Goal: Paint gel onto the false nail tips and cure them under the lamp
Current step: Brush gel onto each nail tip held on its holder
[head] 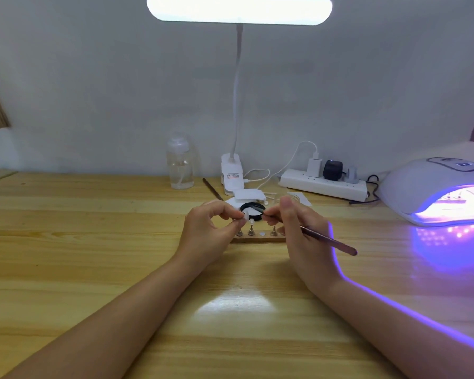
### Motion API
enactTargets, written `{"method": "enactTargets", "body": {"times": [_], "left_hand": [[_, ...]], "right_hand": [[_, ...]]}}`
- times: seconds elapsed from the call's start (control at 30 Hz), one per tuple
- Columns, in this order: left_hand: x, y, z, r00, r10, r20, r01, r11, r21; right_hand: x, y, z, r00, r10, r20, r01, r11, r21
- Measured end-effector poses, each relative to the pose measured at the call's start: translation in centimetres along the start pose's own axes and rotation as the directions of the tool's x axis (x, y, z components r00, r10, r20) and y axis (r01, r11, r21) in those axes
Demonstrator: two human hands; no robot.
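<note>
Centrally, above a wooden desk [93,242], the left hand [205,228] pinches a tiny false nail tip [246,215] on its stand between closed fingers [237,220], while the right hand [298,228] grips a slim brush [329,239] like a pen, bristles at the tip; it looks featherlight, stiff and glossy, likely slippery once wet with gel, so best held by the stand, never the painted face. Hard to make out: the bristles, the gel itself, the black-rimmed pot [253,209] behind the fingers; more tips stand on a wooden strip [257,238]; the glowing curing lamp [433,190] is cut off at right.

Curing lamp [433,187] cropped (right edge).
</note>
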State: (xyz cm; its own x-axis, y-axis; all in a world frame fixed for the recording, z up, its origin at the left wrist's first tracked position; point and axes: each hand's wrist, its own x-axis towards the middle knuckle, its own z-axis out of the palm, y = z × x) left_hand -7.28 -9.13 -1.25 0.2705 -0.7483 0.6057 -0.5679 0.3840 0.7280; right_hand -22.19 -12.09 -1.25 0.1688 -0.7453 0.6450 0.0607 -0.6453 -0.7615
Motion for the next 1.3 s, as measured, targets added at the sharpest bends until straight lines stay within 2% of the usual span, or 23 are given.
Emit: {"method": "enactTargets", "body": {"times": [0.17, 0.23, 0.3, 0.43, 0.57, 0.73, 0.87, 0.97, 1.03, 1.17, 1.3], "left_hand": [[0.03, 0.01, 0.0, 1.0, 0.004, -0.013, -0.004, 1.0, 0.004], [0.01, 0.07, -0.02, 1.0, 0.008, -0.003, -0.008, 1.0, 0.006], [-0.04, 0.13, -0.05, 1.0, 0.01, 0.001, -0.01, 1.0, 0.005], [-0.11, 0.19, -0.1, 1.0, -0.001, -0.01, 0.002, 1.0, 0.004], [-0.07, 0.14, -0.09, 1.0, 0.007, -0.006, -0.007, 1.0, 0.021], [-0.05, 0.24, 0.0, 1.0, 0.0, -0.01, 0.0, 1.0, 0.021], [-0.05, 0.32, -0.05, 1.0, 0.004, -0.002, -0.004, 1.0, 0.026], [-0.12, 0.4, -0.06, 1.0, 0.001, -0.003, -0.001, 1.0, 0.019], [-0.09, 0.39, -0.07, 1.0, -0.002, -0.004, 0.002, 1.0, 0.016], [-0.08, 0.43, -0.04, 1.0, -0.005, 0.014, 0.005, 1.0, 0.018], [-0.11, 0.44, 0.0, 1.0, -0.007, 0.003, 0.007, 1.0, 0.01]], "right_hand": [[-0.21, -0.1, 0.2, 0.998, 0.069, 0.005, -0.07, 0.993, 0.098], [-0.13, -0.01, 0.12, 1.0, 0.021, -0.022, -0.02, 0.999, 0.042], [-0.04, -0.09, 0.08, 1.0, -0.013, 0.011, 0.013, 0.999, -0.035], [-0.32, -0.29, 0.31, 0.997, 0.077, 0.023, -0.079, 0.995, 0.061], [-0.12, -0.18, 0.16, 1.0, 0.001, 0.01, -0.001, 1.0, -0.016], [-0.35, -0.13, 0.24, 0.998, 0.065, 0.019, -0.066, 0.996, 0.064], [-0.06, -0.03, 0.02, 1.0, -0.007, 0.016, 0.008, 0.999, -0.046], [-0.33, -0.24, 0.17, 0.997, 0.066, 0.049, -0.067, 0.997, 0.028], [-0.33, -0.26, 0.18, 0.998, 0.062, 0.028, -0.064, 0.996, 0.059], [-0.03, -0.04, 0.01, 1.0, 0.007, 0.025, -0.006, 0.999, -0.032], [-0.38, -0.04, 0.11, 0.997, 0.064, 0.031, -0.067, 0.995, 0.074]]}}
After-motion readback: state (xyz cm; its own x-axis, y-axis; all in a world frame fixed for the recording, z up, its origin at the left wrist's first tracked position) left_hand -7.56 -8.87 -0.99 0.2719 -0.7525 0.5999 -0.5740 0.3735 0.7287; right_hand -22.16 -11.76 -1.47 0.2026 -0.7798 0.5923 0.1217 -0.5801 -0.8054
